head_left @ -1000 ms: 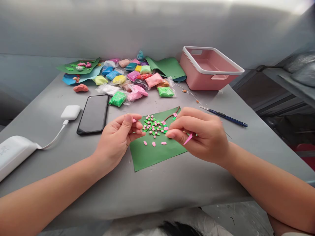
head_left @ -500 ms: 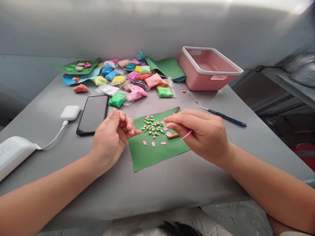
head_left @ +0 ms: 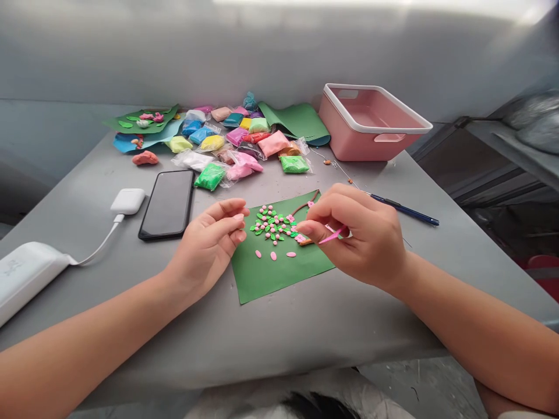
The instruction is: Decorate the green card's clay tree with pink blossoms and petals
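Note:
A green paper sheet (head_left: 279,274) lies on the grey table (head_left: 305,326) in front of me. On it sits a clay tree with small green leaves and pink blossoms (head_left: 274,224), and three loose pink clay petals (head_left: 273,255) lie below it. My right hand (head_left: 364,238) pinches a thin pink modelling tool (head_left: 332,235), its tip at the right side of the tree by a pink flower. My left hand (head_left: 209,244) rests at the sheet's left edge, fingers loosely curled; I cannot see anything in them.
A black phone (head_left: 167,203) and a white earbud case (head_left: 127,201) on a cable lie to the left, with a white device (head_left: 24,273) at the table's left edge. Several bags of coloured clay (head_left: 238,142) and a pink bin (head_left: 371,121) stand behind. A blue pen (head_left: 404,210) lies right.
My left hand has lowered and uncurled toward the sheet's left edge. My right hand has shifted slightly, working the tool tip at the pink flower on the tree's right side.

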Tool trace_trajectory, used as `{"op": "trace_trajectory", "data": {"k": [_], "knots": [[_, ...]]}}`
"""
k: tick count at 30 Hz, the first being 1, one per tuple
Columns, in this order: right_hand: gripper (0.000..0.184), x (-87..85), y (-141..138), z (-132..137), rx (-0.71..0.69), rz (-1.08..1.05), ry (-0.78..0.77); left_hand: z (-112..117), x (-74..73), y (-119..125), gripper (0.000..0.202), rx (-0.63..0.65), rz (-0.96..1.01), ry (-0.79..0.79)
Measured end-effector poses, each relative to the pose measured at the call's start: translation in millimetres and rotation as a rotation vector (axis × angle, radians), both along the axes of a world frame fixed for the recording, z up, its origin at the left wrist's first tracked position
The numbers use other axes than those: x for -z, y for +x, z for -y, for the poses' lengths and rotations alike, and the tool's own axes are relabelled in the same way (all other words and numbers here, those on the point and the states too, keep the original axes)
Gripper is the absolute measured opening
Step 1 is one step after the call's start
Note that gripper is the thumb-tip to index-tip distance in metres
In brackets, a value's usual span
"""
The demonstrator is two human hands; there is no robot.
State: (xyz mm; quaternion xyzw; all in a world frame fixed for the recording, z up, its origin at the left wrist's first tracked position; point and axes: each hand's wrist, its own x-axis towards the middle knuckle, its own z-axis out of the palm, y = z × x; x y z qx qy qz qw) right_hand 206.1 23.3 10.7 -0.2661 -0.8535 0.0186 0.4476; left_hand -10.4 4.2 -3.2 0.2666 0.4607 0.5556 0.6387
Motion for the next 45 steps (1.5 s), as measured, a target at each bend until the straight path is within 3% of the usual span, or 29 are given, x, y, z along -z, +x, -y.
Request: {"op": "trace_trajectory", "data": {"k": [3, 7, 16, 32, 36, 41, 45], "knots": [[0.012, 1.1, -0.6, 0.8, -0.054, -0.014, 0.021, 1.9, -4.2, -1.0, 0.014, 0.063, 0.006, -0.003], [0.017, 3.5, -1.1, 2.1, -0.099, -0.008, 0.017, 8.3, -8.3, -0.6, 0.005, 0.224, -0.089, 0.039], [0.012, 5.5, -5.3, 9.3, -0.187, -0.008, 0.035, 18.1, -6.2, 2.6, 0.016, 0.440, -0.245, 0.130], [0.007, 1.6, -7.0, 18.7, -0.225, -0.013, -0.024, 19.9, -5.1, 1.1, 0.026, 0.465, -0.217, 0.178], [0.014, 2.9, -8.5, 19.7, -0.236, -0.062, -0.055, 21.3, -4.9, -0.6, 0.021, 0.464, -0.162, 0.223], [0.018, 4.0, -11.3, 21.3, -0.239, -0.127, -0.229, 25.3, -2.5, -3.7, 0.016, 0.451, -0.161, 0.381], [0.021, 4.2, -14.4, 23.0, -0.245, -0.225, -0.412, 28.6, -0.5, -5.8, 0.017, 0.422, -0.297, 0.664]]}}
